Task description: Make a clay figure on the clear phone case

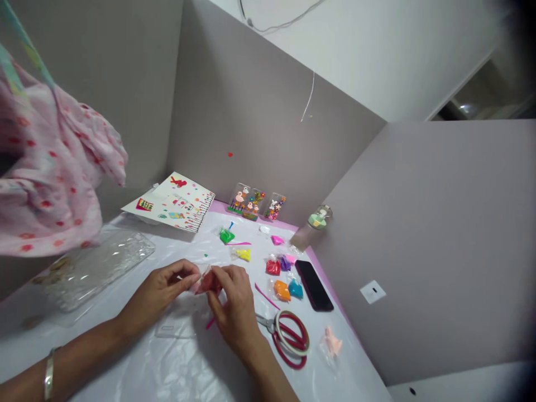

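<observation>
My left hand (pixel 161 287) pinches one side of a small clear plastic packet (pixel 205 281) with reddish, clay-like stuff inside. The other side is gripped by my right hand (pixel 235 301), whose fingers partly hide it. Below them a flat clear plastic piece (pixel 178 325) lies on the white sheet. A pink stick (pixel 210 322) shows partly beneath my right hand. Scissors (pixel 288 338) with red handles rest beside my right wrist, with a white ring over the handles. Just beyond are packets of orange clay (pixel 282 290), blue clay (pixel 295 288), red clay (pixel 273 267) and yellow clay (pixel 243 254).
A black phone (pixel 315 286) lies near the right edge. At the back stand decorated clear cases (pixel 274 205) and a bottle (pixel 312 226). An open spiral notebook (pixel 176 204) and a clear tray (pixel 100 271) are on the left. Pink spotted cloth (pixel 54 162) hangs at upper left.
</observation>
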A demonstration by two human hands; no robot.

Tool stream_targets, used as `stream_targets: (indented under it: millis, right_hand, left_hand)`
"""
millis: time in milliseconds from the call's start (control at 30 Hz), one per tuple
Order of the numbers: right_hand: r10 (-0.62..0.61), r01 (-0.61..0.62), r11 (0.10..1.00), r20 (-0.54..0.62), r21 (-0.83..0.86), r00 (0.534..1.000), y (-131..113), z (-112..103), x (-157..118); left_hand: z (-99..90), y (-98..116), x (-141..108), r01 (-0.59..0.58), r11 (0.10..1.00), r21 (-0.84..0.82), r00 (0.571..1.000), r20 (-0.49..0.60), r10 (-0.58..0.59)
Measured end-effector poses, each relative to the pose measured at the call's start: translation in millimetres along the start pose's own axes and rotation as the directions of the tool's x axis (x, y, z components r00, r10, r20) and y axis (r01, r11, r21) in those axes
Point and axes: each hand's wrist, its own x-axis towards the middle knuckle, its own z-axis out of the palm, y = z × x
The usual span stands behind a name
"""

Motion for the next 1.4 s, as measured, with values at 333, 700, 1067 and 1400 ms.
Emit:
stream_targets:
  millis: [333, 700, 1067, 1400]
  right_hand:
    - [-0.195, 0.163, 0.973, -0.200, -0.162, 0.960, 1, -2, 2]
    - [0.087, -0.002, 0.924, -0.205, 0.383, 0.975, -15, -8, -3]
    - [0.199, -0.175, 0.837, 0.009, 0.519, 0.980, -14, -9, 0]
    - [0.225, -0.203, 0.783, 0.037, 0.587, 0.974, -20, -7, 4]
  left_hand:
    - [-10.2, 3, 4, 0.059, 0.995, -0.084, 0.998, 0.022, -0.057]
    - [-7.0, 12, -3, 0.042, 0.986, -0.160, 0.994, -0.092, -0.057]
    - [3.7, 0, -12, -0.043, 0.999, 0.012, 0.992, 0.116, 0.041]
    - [5.5, 0, -12, -0.094, 0.994, 0.053, 0.995, -0.022, 0.095]
